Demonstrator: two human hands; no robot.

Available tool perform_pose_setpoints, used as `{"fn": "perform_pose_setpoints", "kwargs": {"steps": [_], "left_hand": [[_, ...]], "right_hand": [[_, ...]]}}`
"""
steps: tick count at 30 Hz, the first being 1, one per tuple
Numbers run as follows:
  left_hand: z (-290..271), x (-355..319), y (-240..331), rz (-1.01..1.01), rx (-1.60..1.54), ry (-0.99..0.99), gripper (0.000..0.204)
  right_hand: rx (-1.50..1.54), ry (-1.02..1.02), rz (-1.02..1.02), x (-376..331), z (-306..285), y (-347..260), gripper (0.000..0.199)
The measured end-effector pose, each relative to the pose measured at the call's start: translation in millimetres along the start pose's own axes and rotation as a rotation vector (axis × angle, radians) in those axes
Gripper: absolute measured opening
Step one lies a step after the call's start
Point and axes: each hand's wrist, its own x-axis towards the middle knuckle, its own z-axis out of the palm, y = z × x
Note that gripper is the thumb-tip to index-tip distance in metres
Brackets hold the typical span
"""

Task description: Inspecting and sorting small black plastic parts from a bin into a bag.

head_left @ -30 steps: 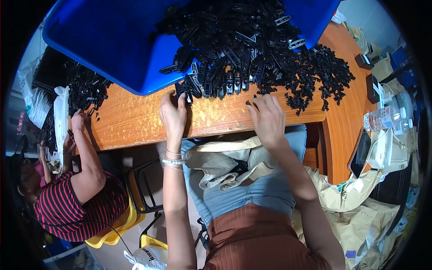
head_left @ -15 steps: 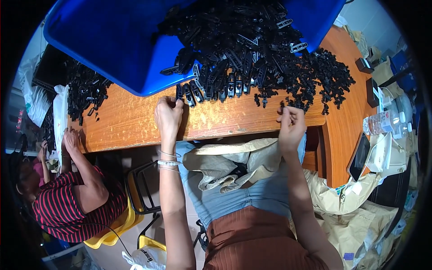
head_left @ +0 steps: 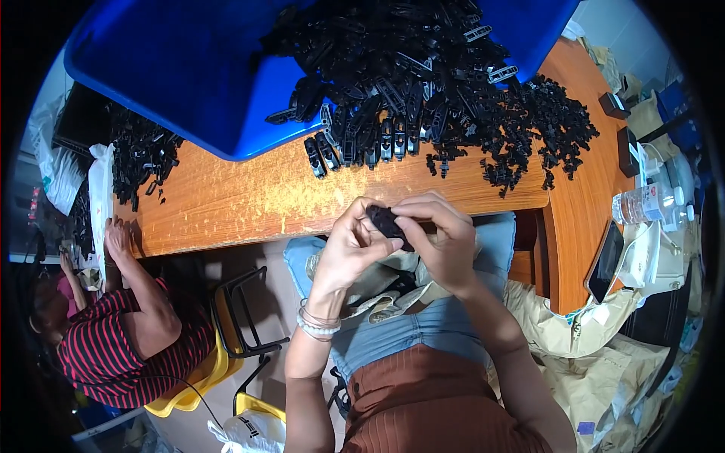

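Note:
My left hand (head_left: 349, 243) and my right hand (head_left: 438, 238) meet over my lap, just below the table's front edge. Both pinch one small black plastic part (head_left: 387, 223) between their fingertips. On the wooden table (head_left: 242, 200) above them stands a short row of black parts (head_left: 362, 147) set side by side. Behind it a big heap of loose black parts (head_left: 438, 75) spills from a blue tray (head_left: 181, 75).
At the left a person in a red-and-black striped top (head_left: 121, 340) sits on a yellow chair, a hand at the table edge near more black parts (head_left: 143, 155). A water bottle (head_left: 646, 202), a dark phone (head_left: 604, 260) and crumpled paper bags (head_left: 596, 332) lie at the right.
Both hands have left the table edge and come together over my lap. They now hold a black part between them; before, they were apart at the row of parts.

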Motion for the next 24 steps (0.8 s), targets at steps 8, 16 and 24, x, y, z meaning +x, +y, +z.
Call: {"fn": "perform_pose_setpoints", "kwargs": {"steps": [8, 16, 24], "left_hand": [[-0.9, -3.5, 11.0, -0.037, 0.333, 0.094, 0.028], [13.1, -4.3, 8.8, -0.011, 0.265, 0.177, 0.023], [11.3, -8.8, -3.2, 0.045, 0.662, 0.237, 0.013]], "right_hand": [[-0.154, -0.074, -0.23, 3.2, -13.0, 7.7, 0.021], [-0.477, -0.17, -0.413, 1.6, -19.4, 10.4, 0.027], [0.02, -0.254, 0.465, -14.4, -23.0, 20.7, 0.031]]}}
